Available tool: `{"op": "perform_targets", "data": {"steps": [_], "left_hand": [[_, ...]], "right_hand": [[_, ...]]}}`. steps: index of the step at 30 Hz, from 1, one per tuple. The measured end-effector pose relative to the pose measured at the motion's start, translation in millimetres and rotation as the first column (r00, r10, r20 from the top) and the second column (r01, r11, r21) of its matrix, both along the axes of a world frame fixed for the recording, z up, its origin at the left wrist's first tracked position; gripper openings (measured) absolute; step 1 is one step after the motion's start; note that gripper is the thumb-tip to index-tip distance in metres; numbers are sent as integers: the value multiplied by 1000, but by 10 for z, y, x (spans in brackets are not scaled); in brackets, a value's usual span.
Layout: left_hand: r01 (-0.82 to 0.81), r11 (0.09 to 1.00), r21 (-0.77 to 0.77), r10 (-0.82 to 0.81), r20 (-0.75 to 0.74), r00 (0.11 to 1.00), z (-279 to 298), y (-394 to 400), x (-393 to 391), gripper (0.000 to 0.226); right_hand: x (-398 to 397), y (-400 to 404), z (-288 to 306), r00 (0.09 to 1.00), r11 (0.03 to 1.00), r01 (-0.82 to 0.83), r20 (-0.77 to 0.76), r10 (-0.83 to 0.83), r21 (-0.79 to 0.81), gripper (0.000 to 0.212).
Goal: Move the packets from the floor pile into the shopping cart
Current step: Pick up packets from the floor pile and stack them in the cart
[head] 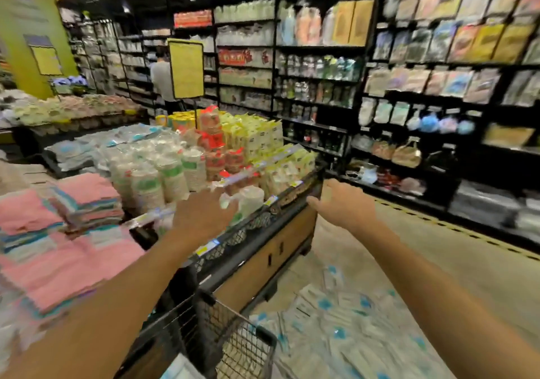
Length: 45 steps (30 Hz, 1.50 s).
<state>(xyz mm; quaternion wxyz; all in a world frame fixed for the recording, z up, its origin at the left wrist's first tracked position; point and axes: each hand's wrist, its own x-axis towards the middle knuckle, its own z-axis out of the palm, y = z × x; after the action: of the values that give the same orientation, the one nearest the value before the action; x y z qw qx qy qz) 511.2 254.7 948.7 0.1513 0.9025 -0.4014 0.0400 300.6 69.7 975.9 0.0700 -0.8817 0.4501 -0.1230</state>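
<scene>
Shelves of packaged goods line the aisle on your right, and a display stand heaped with cups and towels fills the left. Below you the packets lie spread on the floor beside the stand's base, touching the cart at the bottom edge, where one packet already seems to sit. Both arms are raised over the stand: your left hand and right hand look loosely spread and hold nothing, though blur hides the fingers. You appear to be between loads, so the next move calls for bending down to the pile and gripping more packets.
</scene>
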Motion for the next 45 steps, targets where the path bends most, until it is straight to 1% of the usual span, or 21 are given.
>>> {"op": "perform_targets", "data": {"steps": [2,4,8,10,14,18,22,25,28,31,34,36,40,42,45], "left_hand": [[94,996,-4,-94,11,996,-42,-207,-281,58],[182,983,-1,-182,13,983,-42,-424,-537,55],[307,952,2,-307,-3,952,-58,-875,-1028,55],[365,931,5,-365,5,931,-89,-1089,-1318,60],[445,894,52,-446,8,895,-180,-1464,-1975,63],[494,867,68,-493,-24,869,-454,-1823,-2648,64],[518,848,113,-518,-28,855,-769,-2071,-3272,63],[547,824,146,-550,-28,835,-1063,-2223,-3601,64],[594,773,221,-596,-67,800,-1436,-2369,-3773,68],[641,724,254,-630,-135,765,-1856,-2546,-3825,68],[685,672,281,-657,-201,727,-2348,-2719,-3803,66],[706,635,314,-660,-255,707,-2712,-2828,-3756,66],[729,571,378,-653,-329,682,-3556,-2982,-3654,65],[726,541,425,-646,-344,682,-4038,-3009,-3615,65],[730,517,447,-630,-379,678,-4832,-2985,-3579,66]], "right_hand": [[-407,-62,-45,998,998,70,-1,-70,-1,77],[-802,-129,-98,988,988,153,29,-153,5,82],[-1561,-215,-202,955,956,288,48,-291,61,83],[-1941,-267,-271,933,934,351,52,-355,71,83],[-2717,-390,-466,888,889,448,68,-455,91,81],[-3478,-512,-718,842,839,532,33,-539,117,81],[-4106,-634,-1040,822,815,564,1,-569,133,82],[-4442,-677,-1339,811,800,581,-26,-584,151,81],[-4656,-706,-1692,792,771,605,-54,-608,201,78],[-4750,-728,-2119,764,732,636,-72,-641,245,77],[-4748,-670,-2597,711,659,686,-90,-698,307,81],[-4724,-600,-2962,674,601,718,-135,-726,352,78],[-4646,-434,-3761,587,484,766,-156,-794,422,60],[-4613,-399,-4186,546,426,793,-200,-813,436,61],[-4578,-384,-4933,508,364,812,-246,-825,455,69]]}}
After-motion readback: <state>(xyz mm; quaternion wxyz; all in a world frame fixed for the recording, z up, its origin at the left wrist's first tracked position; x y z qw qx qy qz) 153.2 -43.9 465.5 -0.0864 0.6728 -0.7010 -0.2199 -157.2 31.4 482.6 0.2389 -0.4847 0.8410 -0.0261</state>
